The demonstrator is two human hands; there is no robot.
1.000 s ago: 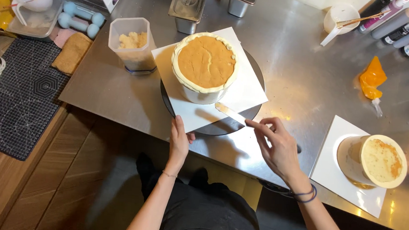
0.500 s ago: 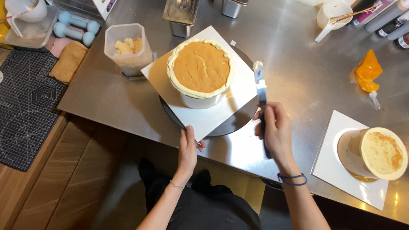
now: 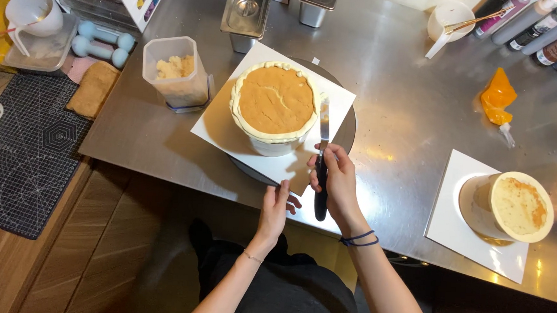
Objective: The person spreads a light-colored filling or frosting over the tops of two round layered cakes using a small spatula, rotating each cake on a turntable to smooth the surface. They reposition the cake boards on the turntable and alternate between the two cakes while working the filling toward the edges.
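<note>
The right hand (image 3: pixel 336 182) grips the black handle of an offset spatula (image 3: pixel 322 154), fingers wrapped round it, so the tool's long axis runs almost straight away from the person, the handle end toward the body and the narrow steel blade reaching forward. The blade stands just beside the right flank of the round cake (image 3: pixel 275 106), a tall sponge with a bare golden top and a pale cream collar round its rim; whether the metal is touching the cream or a hair off it I cannot tell. The cake lies ahead of both hands and a little left of the right one, on a white square board (image 3: pixel 229 124) atop a dark turntable (image 3: pixel 346 132). The left hand (image 3: pixel 275 205) holds nothing, its fingers loosely spread and resting at the board's near edge, below the cake. The right hand is the nearer to the cake's side.
</note>
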